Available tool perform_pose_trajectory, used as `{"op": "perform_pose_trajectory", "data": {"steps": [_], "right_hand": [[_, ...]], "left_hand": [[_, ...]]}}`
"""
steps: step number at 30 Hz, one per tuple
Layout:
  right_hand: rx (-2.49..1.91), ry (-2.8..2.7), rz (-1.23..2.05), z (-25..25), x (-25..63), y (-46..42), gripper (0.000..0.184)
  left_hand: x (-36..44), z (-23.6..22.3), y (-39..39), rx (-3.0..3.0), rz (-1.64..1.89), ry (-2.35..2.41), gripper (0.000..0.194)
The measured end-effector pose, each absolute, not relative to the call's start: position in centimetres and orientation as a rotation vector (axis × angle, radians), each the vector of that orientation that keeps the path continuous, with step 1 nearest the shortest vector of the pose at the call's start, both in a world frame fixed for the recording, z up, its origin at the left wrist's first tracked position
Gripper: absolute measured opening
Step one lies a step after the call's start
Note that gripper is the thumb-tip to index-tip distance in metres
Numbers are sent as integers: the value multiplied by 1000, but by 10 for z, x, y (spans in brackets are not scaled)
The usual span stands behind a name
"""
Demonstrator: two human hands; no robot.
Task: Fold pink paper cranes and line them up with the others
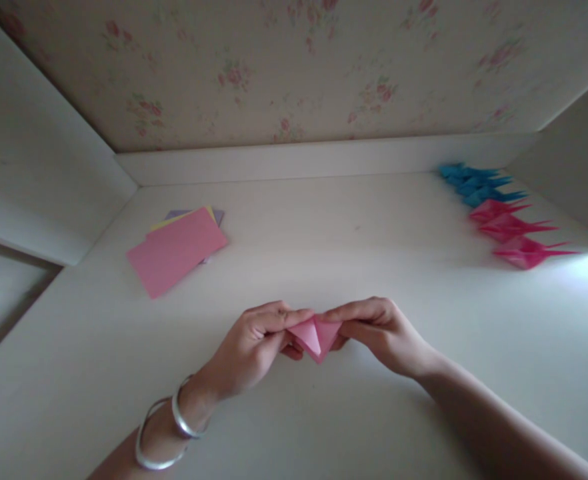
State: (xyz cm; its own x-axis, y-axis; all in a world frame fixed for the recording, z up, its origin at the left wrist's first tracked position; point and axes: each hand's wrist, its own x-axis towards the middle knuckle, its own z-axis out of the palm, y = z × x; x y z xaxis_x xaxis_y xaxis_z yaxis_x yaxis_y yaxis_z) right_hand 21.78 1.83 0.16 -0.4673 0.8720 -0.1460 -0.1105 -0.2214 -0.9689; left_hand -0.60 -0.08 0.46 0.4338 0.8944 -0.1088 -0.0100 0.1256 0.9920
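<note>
Between my two hands is a light pink folded origami paper point(308, 335), its lower corner pointing toward me and a crease or flap edge running down its middle. My left hand point(261, 337) pinches its left side, thumb and fingers closed on the edge. On the opposite side my right hand point(374, 330) grips the paper, with the index finger laid along the top edge. Both hands are low over the white tabletop, and part of the paper is hidden under the fingers. Two silver bangles point(187, 423) circle my left wrist.
At the left lies a loose stack of paper sheets point(179, 253), pink on top, with yellow and purple edges showing beneath. Several folded paper cranes stand in a row at the back right, blue ones point(479, 183) behind pink ones point(521, 252). A floral wall point(274, 80) closes off the white table point(294, 233).
</note>
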Motion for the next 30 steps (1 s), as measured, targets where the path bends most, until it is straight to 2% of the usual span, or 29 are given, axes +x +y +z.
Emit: {"op": "perform_pose_trajectory", "data": {"steps": [8,14,26,30], "right_hand": [[-956,-1350,1725,1,217,18,15],[-963,-1336,1726,3,219,18,14],[-905,-1413,1858,3,227,17,22],[-930,-1526,1789,4,226,17,25]], "left_hand": [[-7,4,0,1252,809,898,39],[-12,7,-1,1314,760,843,32],[-5,11,2,1189,709,1032,29],[-6,10,2,1245,703,1025,29]]}}
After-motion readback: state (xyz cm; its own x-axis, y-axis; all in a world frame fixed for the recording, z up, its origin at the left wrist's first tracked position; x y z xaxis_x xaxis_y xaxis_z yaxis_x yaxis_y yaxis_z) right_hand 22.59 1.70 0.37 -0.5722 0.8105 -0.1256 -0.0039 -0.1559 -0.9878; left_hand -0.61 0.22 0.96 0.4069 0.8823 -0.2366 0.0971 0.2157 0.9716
